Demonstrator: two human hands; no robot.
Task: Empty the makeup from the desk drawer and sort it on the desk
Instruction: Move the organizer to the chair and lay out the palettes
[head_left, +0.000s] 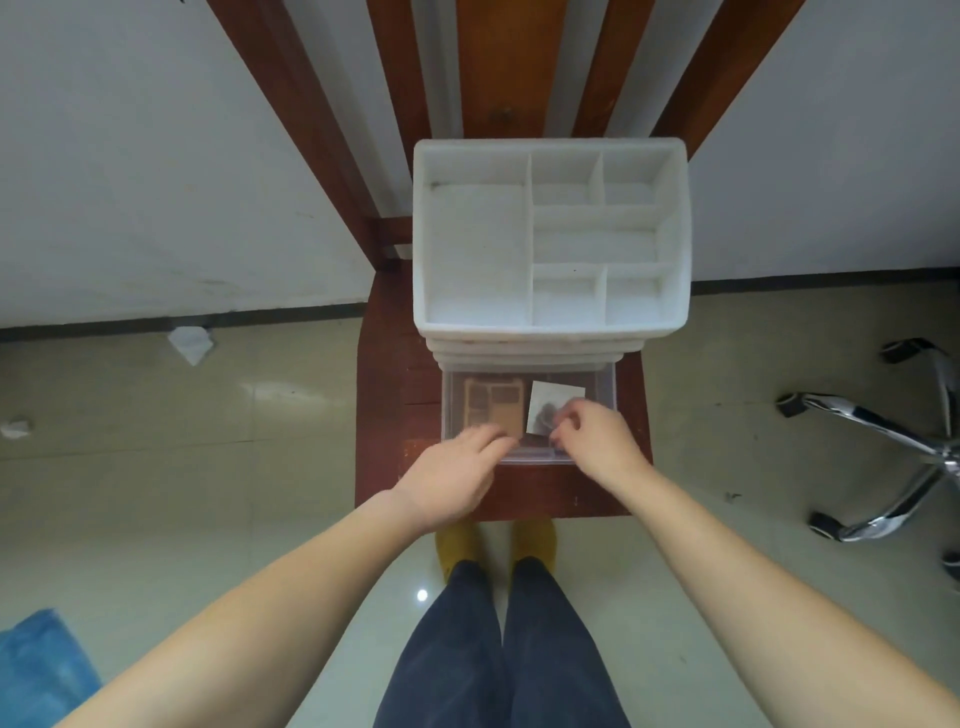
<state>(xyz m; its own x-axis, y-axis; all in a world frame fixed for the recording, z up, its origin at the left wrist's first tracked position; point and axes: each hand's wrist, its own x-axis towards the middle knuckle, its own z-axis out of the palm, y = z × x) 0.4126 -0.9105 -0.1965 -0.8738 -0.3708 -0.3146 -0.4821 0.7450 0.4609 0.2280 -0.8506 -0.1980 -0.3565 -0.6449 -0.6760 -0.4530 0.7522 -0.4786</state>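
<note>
A white makeup organiser (550, 332) with empty top compartments stands on a wooden chair seat (384, 415). Its clear bottom drawer (605, 384) is pulled out toward me. Inside lie a brown eyeshadow palette (491, 402) on the left and a white square packet (550, 402) on the right. My left hand (457, 473) reaches over the drawer's front edge, its fairly straight fingers touching the palette's near right corner. My right hand (592, 436) is curled, with its fingertips pinching the packet's near edge.
The chair back's wooden slats (509, 62) rise behind the organiser against a white wall. A chrome office-chair base (883, 436) stands on the tiled floor at right. Crumpled paper (191, 343) lies at left, and a blue cloth (36, 675) at bottom left.
</note>
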